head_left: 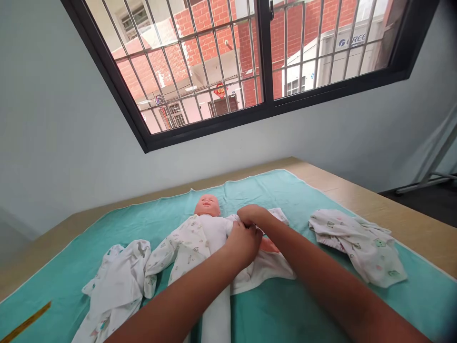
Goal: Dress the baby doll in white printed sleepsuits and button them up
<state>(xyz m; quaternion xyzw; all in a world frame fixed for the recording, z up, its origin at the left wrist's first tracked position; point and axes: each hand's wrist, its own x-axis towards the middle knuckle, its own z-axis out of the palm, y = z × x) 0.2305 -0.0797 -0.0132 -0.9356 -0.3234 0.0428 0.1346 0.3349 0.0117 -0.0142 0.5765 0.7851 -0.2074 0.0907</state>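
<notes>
On green sheet, appears to be dressing doll with left hand and right hand close together; cannot confirm any pinch. Likely calls for easing jacket on.

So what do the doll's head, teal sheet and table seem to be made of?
Doll's head: probably vinyl or plastic, smooth and molded-looking. Teal sheet: likely cloth, matte, softly creased. Table: wood or wood-look laminate, smooth, pale tan.

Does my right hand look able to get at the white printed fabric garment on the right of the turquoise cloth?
Probably yes: nothing stands between your right hand and the white printed fabric garment, which lies uncovered on the turquoise cloth. It would likely have to leave the white-clad doll first.
</notes>
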